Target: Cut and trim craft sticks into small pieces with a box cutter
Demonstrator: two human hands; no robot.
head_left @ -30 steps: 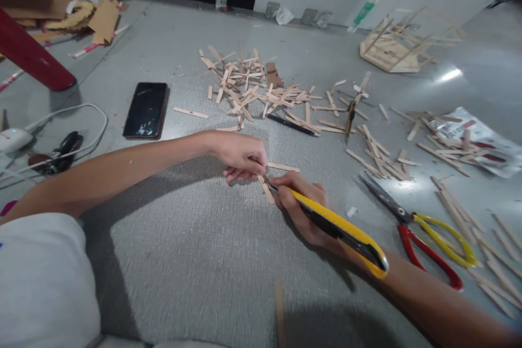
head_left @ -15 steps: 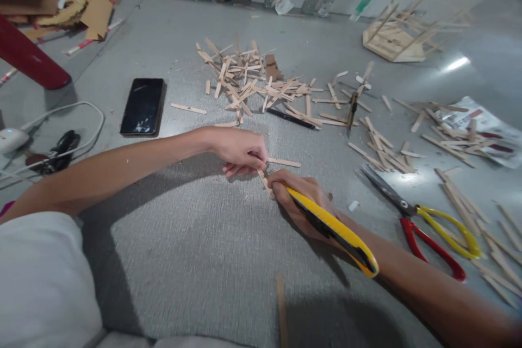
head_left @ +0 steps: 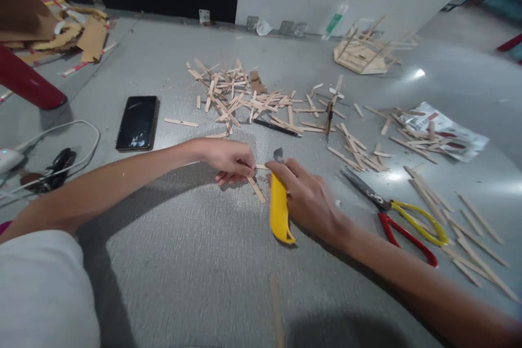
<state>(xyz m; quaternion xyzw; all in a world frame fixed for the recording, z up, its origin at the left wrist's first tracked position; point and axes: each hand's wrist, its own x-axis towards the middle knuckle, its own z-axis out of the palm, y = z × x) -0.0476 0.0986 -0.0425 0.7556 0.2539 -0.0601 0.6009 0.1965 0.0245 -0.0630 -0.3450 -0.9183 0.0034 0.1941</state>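
Observation:
My left hand [head_left: 232, 160] pinches a wooden craft stick [head_left: 258, 190] against the grey surface; the stick's near end points down and right. Another stick [head_left: 262, 166] pokes out to the right of those fingers. Just right of it, my right hand [head_left: 308, 193] is closed round a yellow utility knife [head_left: 279, 209]. The knife's grey blade [head_left: 278, 154] points away from me, and its tip looks apart from the held stick. The far part of the held stick is hidden by my left fingers.
A heap of craft sticks [head_left: 228, 89] lies beyond my hands, with a black pen [head_left: 277, 127]. Red-and-yellow scissors [head_left: 391, 212] and longer sticks lie right. A phone [head_left: 137, 122] and white cable [head_left: 95, 138] are left. A wooden stick frame [head_left: 361, 57] stands at the back.
The knife has swung from pointing down-right to nearly straight, and its blade now shows. My right hand has lifted off the held stick. The whole view has shifted a little.

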